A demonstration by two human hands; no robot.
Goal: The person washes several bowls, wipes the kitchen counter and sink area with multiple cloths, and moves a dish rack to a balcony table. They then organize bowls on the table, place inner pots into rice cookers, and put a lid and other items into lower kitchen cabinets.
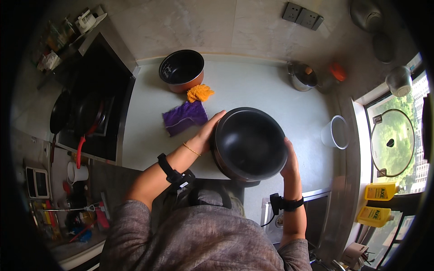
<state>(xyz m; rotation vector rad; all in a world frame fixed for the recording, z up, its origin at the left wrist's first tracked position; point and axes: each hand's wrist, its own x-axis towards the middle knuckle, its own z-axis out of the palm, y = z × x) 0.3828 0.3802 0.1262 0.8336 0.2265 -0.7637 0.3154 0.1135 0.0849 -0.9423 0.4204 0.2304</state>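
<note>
A deep round pot with a dark interior (251, 144) is held between my two hands above the front edge of the pale countertop. My left hand (208, 130) grips its left side, and my right hand (290, 157) grips its right side near the rim. Most of the fingers are hidden beneath or behind the pot. Beyond my left hand lies a purple cloth (184, 118), spread and wrinkled. An orange cloth (200, 93), bunched up, touches a rice cooker inner pot (183, 73) with a dark inside and copper-coloured outside, which stands upright at the back left.
A stove with a red-handled pan (79, 152) is on the left. On the right stand a clear plastic tub (335, 132) and, farther back, a small metal pot (303, 78). A glass lid (393, 142) and yellow bottles (381, 192) are by the window. The sink (317, 216) lies lower right.
</note>
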